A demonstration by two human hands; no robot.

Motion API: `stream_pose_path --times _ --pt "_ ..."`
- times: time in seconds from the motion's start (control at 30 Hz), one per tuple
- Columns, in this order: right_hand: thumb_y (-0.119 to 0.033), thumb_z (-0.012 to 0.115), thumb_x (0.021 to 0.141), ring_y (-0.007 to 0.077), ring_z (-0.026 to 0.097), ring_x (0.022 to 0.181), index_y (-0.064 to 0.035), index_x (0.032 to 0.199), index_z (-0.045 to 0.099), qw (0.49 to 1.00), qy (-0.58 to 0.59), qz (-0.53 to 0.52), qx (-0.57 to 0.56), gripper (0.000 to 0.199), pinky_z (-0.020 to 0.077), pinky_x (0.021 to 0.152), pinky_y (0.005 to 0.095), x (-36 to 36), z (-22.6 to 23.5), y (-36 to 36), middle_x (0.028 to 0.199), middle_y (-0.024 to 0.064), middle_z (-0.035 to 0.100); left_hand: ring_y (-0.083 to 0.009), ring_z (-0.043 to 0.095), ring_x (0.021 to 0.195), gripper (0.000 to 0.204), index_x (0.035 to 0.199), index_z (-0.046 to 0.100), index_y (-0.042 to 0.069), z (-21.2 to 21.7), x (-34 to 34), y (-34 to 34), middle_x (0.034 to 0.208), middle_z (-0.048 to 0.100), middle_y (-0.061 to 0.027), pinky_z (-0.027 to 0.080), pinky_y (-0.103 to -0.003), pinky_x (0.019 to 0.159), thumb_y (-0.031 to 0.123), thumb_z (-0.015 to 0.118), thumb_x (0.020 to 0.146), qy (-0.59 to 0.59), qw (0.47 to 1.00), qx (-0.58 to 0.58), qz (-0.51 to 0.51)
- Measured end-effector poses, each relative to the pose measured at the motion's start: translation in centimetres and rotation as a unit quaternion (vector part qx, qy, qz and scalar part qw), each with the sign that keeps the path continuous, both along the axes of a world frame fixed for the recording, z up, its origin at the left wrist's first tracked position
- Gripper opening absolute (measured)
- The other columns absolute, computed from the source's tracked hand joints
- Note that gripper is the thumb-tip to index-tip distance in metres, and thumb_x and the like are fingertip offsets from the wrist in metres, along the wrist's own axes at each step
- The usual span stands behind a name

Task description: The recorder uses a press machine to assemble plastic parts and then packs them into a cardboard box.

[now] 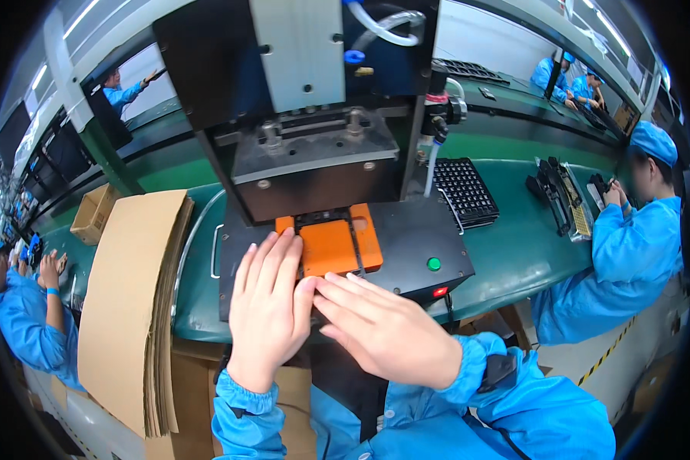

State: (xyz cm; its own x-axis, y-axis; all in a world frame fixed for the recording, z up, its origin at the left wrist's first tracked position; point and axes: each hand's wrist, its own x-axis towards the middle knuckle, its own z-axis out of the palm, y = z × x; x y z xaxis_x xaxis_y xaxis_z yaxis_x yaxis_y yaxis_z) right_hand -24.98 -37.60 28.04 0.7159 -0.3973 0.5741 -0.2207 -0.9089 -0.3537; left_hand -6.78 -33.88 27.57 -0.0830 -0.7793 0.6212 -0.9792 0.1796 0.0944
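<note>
My left hand [271, 303] lies with fingers stretched over the left front of an orange fixture [369, 238] on the black bed of a press. Inside it sits a flat orange block [330, 247] with dark strips along its back and right side. My right hand [391, 326] reaches in from the right, fingers extended at the block's front edge. Its fingertips meet my left thumb there; whether anything small is between them is hidden. Above the fixture, the press's dark metal head [314, 180] is raised.
A green button [434, 264] and a red lit switch [440, 292] are on the press base. Stacked cardboard sheets [126, 307] stand at left, near a small carton [93, 215]. Right of the press is a black tray stack [466, 192]. Co-workers [640, 230] sit on both sides.
</note>
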Motion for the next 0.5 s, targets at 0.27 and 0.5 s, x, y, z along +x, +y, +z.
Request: stream_pose_path --times 0.27,0.5 --pt "-0.041 0.059 0.094 0.0388 0.046 0.131 0.0112 0.128 0.053 0.994 0.005 -0.104 -0.046 0.062 0.0325 0.114 0.0461 0.3 -0.5 -5.1 0.136 0.0280 0.051 -0.0340 0.047 0.131 0.037 0.125 0.055 -0.003 1.7 0.0 -1.1 0.137 0.053 -0.0174 0.030 -0.048 0.114 0.019 0.050 0.095 0.012 0.997 0.078 -0.027" --pt "-0.041 0.062 0.091 0.0363 0.045 0.134 0.0085 0.131 0.051 0.989 0.042 -0.137 -0.027 0.064 0.0331 0.113 0.0457 -5.5 -1.4 -4.5 0.139 0.0241 0.050 -0.0371 0.045 0.133 0.046 0.132 0.050 -0.006 0.8 0.2 1.0 0.141 0.050 -0.0203 0.029 -0.048 0.114 0.024 0.042 0.098 0.042 0.992 0.117 -0.006"
